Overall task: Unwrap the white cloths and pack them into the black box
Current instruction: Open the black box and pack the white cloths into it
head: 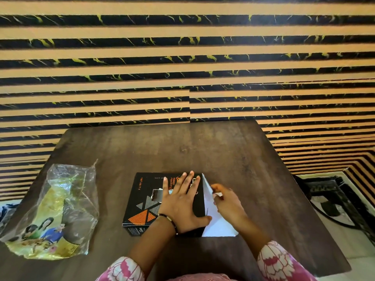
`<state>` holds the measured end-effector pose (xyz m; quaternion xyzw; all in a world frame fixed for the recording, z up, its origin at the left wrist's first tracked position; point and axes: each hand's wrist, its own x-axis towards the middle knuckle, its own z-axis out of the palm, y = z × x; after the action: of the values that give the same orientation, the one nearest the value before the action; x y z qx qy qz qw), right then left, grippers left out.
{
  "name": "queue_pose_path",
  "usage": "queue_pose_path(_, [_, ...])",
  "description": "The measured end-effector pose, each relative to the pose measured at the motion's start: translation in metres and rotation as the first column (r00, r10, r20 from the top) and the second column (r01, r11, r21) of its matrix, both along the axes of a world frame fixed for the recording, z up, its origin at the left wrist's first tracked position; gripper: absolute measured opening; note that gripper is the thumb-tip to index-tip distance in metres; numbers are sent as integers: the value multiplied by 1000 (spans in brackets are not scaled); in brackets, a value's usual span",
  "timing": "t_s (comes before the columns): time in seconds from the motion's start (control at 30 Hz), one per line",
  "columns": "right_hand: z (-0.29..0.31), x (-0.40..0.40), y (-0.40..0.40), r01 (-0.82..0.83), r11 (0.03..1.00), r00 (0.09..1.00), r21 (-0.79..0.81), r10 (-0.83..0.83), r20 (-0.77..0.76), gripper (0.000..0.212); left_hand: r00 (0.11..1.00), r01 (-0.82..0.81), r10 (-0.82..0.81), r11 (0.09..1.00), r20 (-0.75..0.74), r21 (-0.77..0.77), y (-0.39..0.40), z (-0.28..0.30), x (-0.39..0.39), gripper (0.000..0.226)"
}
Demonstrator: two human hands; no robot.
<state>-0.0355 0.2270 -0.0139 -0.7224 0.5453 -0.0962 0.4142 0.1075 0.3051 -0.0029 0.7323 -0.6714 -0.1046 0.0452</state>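
A crumpled clear bag (58,211) with yellow print lies on the dark wood surface (203,147), near its left edge. A striped wall (182,57) rises behind the surface.

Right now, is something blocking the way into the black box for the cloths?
Yes. The left hand lies flat on the black box, pressing its top down, and the right hand pinches the white flap at the right side. No loose white cloth is visible outside the box.
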Motion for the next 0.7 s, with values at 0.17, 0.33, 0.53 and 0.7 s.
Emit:
queue_pose_path(0.17, [0, 6, 1, -150, 988, 987, 24, 148, 68, 46, 999, 1, -3, 999, 49, 37, -13, 3, 5, 97])
queue_pose_path(0.33, [0, 1, -2, -227, 973, 974, 47, 227, 4, 46, 996, -5, 4, 1000, 88, 8, -15, 4, 2, 89])
queue_pose_path(0.53, [-4, -29, 8, 72, 942, 986, -328, -117, -120, 41, 997, -15, 15, 1000, 72, -3, -10, -1, 1, 84])
queue_pose_path(0.7, [-15, -43, 17, 373, 928, 928, -9, -373, -20, 47, 997, -27, 28, 1000, 67, -13, -9, -1, -1, 83])
